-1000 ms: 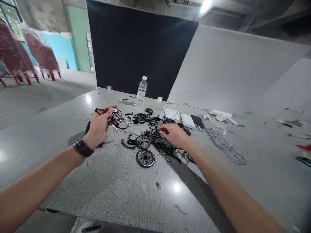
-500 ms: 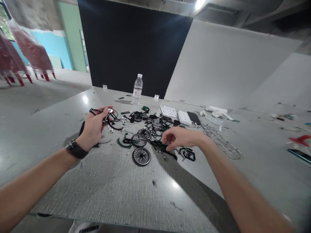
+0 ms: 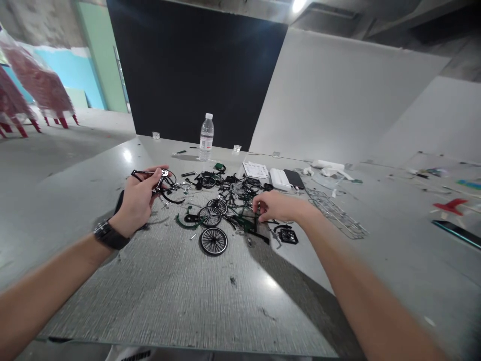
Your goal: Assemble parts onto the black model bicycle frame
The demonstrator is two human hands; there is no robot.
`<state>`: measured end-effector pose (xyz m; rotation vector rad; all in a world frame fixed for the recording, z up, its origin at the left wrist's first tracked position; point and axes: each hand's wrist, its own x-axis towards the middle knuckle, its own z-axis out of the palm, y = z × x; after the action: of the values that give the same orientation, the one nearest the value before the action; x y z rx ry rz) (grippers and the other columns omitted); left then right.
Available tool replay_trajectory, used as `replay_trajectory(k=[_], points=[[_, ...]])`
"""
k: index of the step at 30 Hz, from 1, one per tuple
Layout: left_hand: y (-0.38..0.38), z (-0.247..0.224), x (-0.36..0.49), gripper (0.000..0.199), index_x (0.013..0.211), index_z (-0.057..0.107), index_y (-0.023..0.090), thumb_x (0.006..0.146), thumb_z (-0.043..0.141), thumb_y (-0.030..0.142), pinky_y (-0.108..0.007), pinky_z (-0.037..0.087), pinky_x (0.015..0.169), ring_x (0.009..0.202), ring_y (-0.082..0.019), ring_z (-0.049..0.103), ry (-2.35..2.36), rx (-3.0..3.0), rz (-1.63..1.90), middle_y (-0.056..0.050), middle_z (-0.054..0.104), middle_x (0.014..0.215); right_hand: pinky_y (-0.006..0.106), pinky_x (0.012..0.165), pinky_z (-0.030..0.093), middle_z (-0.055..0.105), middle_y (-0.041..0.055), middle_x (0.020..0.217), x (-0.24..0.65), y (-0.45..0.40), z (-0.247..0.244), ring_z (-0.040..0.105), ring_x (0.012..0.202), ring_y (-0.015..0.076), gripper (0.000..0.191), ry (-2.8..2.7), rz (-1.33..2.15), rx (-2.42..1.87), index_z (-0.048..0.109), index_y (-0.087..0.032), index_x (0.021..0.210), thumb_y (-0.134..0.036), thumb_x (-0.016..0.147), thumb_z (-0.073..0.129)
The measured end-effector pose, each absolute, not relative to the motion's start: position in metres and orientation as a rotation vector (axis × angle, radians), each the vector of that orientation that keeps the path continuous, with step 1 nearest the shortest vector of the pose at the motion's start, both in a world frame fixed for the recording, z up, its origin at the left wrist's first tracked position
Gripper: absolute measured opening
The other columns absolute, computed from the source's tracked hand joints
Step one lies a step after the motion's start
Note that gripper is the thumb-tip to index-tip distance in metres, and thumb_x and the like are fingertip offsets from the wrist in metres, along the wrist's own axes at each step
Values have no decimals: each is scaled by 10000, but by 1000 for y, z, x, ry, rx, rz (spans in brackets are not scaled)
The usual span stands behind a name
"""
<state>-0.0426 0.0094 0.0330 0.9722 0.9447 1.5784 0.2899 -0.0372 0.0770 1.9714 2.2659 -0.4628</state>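
Observation:
My left hand is closed around a small black model bicycle frame with a silver chainring, held just above the table. My right hand hovers low over the parts pile, thumb and fingers bent together. A dark green bit shows at its fingertips, too small to make out. Right below them lies a green model bicycle frame. Left of it rest several spoked wheels, the nearest wheel lying flat. A green curved mudguard lies beyond these, and a black rack-like part sits to the right.
A water bottle stands behind the parts. Printed sheets, a white box and a dark flat pad lie at the back right. Grey sprue frames and a phone are farther right. Upright panels border the table's rear.
The view has turned slightly, shifting everything a little left. My right hand's fingertips have drawn closer together over the green frame. My left hand keeps its hold on the black frame.

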Motion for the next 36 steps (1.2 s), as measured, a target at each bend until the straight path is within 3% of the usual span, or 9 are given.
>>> replay_trajectory(k=[6, 9, 11, 14, 36], points=[[13, 28, -45, 161, 895, 780, 183, 780, 806, 294, -173, 489, 567, 612, -75, 557, 929, 994, 1580, -39, 718, 933, 387, 656, 519, 731, 93, 915, 295, -29, 70, 674, 771, 246, 158, 2405, -443, 1992, 719, -217, 901, -353, 826, 687], [14, 26, -45, 178, 906, 786, 177, 775, 805, 296, -168, 488, 557, 613, -77, 555, 920, 1013, 1583, -43, 718, 933, 433, 789, 550, 739, 132, 1064, 290, -20, 52, 690, 928, 285, 272, 2543, -175, 2085, 740, -194, 1085, -317, 913, 569], [15, 25, -45, 177, 905, 789, 173, 775, 802, 293, -164, 482, 543, 611, -79, 553, 926, 1015, 1585, -44, 716, 926, 489, 944, 515, 688, 167, 1256, 284, -13, 36, 632, 1142, 337, 386, 2656, 54, 2014, 698, -167, 1264, -282, 943, 516], [15, 25, -44, 158, 899, 793, 174, 784, 793, 282, -160, 478, 535, 599, -74, 550, 942, 999, 1587, -41, 713, 915, 515, 1005, 487, 655, 173, 1335, 279, -7, 18, 602, 1198, 344, 446, 2732, 89, 1892, 651, -158, 1362, -262, 992, 423], [10, 32, -41, 155, 897, 793, 166, 786, 777, 273, -194, 457, 535, 591, -85, 535, 938, 1004, 1593, -45, 711, 882, 468, 1024, 491, 688, 129, 1255, 257, -17, 22, 615, 1179, 297, 381, 2883, -135, 1767, 721, -199, 1230, -322, 1020, 428]])
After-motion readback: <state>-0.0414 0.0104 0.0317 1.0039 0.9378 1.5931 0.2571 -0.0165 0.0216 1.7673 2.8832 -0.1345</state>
